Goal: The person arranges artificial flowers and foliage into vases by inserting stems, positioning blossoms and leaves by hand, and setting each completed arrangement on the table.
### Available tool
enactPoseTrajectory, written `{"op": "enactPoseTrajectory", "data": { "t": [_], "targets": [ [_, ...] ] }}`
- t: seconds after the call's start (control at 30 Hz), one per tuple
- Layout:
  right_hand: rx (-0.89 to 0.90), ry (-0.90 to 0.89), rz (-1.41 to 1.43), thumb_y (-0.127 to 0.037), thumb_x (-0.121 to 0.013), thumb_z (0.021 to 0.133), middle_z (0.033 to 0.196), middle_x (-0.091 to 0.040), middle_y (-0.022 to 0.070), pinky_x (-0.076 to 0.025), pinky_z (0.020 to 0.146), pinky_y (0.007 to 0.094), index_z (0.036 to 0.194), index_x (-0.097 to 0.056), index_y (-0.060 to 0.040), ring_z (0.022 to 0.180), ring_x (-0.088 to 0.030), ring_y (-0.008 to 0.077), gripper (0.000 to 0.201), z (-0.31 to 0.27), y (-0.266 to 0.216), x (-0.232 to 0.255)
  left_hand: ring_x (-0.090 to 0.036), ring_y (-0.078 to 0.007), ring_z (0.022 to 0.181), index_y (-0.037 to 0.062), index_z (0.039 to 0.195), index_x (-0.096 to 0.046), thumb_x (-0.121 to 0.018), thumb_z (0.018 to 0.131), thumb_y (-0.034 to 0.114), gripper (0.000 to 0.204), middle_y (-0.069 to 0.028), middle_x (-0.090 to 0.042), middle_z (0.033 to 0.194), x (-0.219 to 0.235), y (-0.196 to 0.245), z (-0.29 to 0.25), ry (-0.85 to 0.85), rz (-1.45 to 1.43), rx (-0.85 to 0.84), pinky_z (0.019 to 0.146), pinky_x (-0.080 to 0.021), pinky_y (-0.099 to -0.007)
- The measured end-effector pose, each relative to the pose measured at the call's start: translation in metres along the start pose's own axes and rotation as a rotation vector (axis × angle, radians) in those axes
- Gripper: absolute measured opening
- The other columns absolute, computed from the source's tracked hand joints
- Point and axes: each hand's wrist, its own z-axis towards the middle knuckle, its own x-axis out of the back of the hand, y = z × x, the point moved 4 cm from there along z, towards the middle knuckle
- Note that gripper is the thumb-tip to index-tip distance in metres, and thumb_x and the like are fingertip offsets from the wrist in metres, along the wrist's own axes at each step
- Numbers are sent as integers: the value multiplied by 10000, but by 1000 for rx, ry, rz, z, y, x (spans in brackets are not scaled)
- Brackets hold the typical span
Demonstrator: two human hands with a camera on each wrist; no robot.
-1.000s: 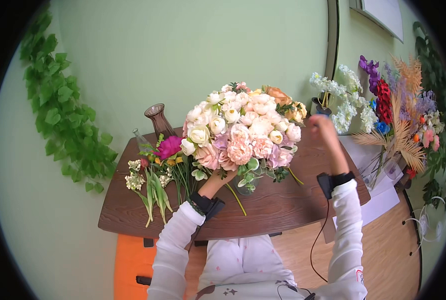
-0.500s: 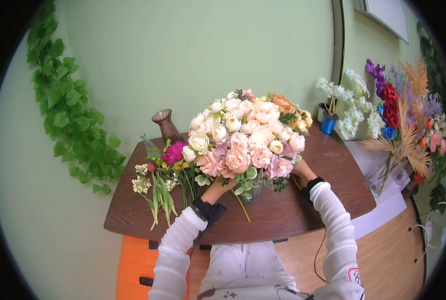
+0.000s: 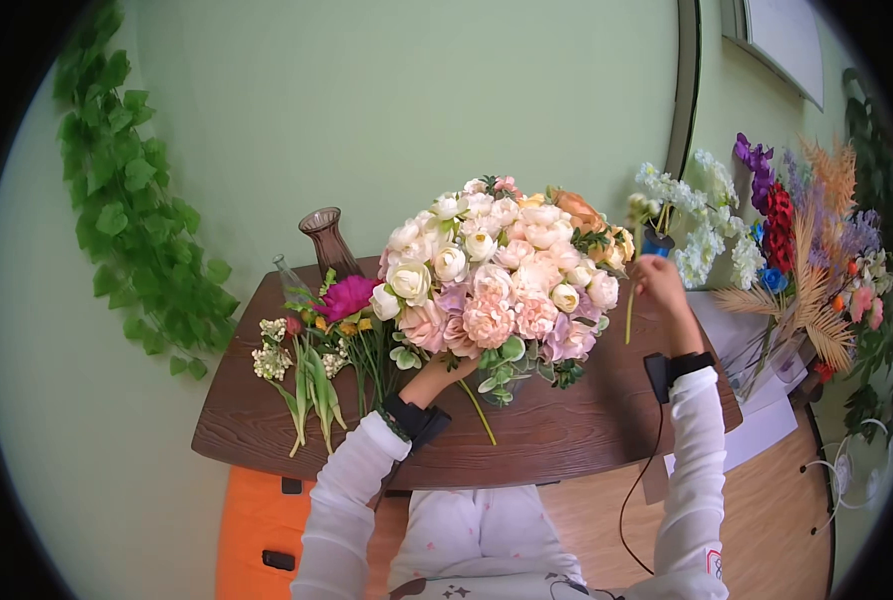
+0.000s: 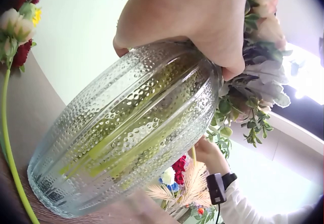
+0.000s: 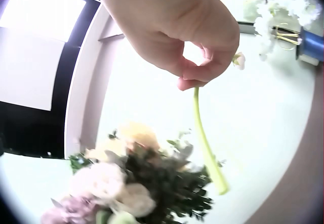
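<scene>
A large bouquet of cream, pink and lilac flowers fills a clear textured glass vase. My left hand grips the vase at its neck, below the blooms; green stems show through the glass. Right of the bouquet, my right hand pinches a green flower stem between thumb and fingers, its cut end pointing down. A small pale bloom shows just past the fingers in the right wrist view. Another green stem lies on the table in front of the vase.
On the wooden table, a magenta flower, tulips and white berry sprigs lie at left. Behind them stand a brown glass vase and a small clear bottle. A blue spool-like holder and tall mixed flowers stand right.
My right hand went down to the table beside the bouquet, then came up and right with a stem that lay there. The left hand stays at the vase neck.
</scene>
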Motion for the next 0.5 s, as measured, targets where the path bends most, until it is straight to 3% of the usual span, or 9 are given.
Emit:
{"op": "enactPoseTrajectory", "data": {
  "t": [0.17, 0.2, 0.27, 0.43, 0.5],
  "targets": [
    [298, 89, 457, -116, -571, 847, 794, -590, 46, -407, 471, 157, 989, -564, -5, 566, -526, 64, 180, -37, -112, 28, -449, -154, 1096, 14, 1198, -469, -602, 822, 258, 467, -77, -495, 1198, -3, 0, 7, 3, -49, -17, 921, -344, -278],
    [298, 88, 452, -116, -571, 847, 794, -590, 46, -407, 471, 157, 989, -564, -5, 566, -526, 64, 180, -46, -129, 26, -449, -154, 1096, 14, 1198, -469, -602, 822, 257, 467, -77, -495, 1198, -7, -1, 7, 4, -57, -21, 921, -343, -278],
    [475, 161, 553, -129, -583, 850, 806, -599, 49, -428, 542, 156, 970, -569, -15, 651, -552, 73, 166, -66, -166, 20, -449, -153, 1096, 14, 1198, -468, -601, 823, 256, 466, -76, -495, 1198, -6, -3, 6, 6, -70, -28, 922, -343, -278],
    [577, 97, 547, -143, -573, 861, 840, -611, 67, -475, 623, 206, 940, -560, -13, 754, -602, 122, 153, -94, -213, -35, -448, -152, 1095, 15, 1199, -468, -600, 823, 253, 464, -73, -495, 1197, -1, -2, 9, 6, -96, -44, 923, -341, -278],
    [670, 104, 371, -147, -558, 870, 828, -611, 77, -491, 648, 223, 935, -551, 2, 752, -617, 143, 162, -102, -226, -63, -448, -152, 1095, 16, 1199, -467, -600, 824, 251, 463, -72, -495, 1197, -1, 2, 15, 8, -103, -50, 924, -341, -278]
  ]
}}
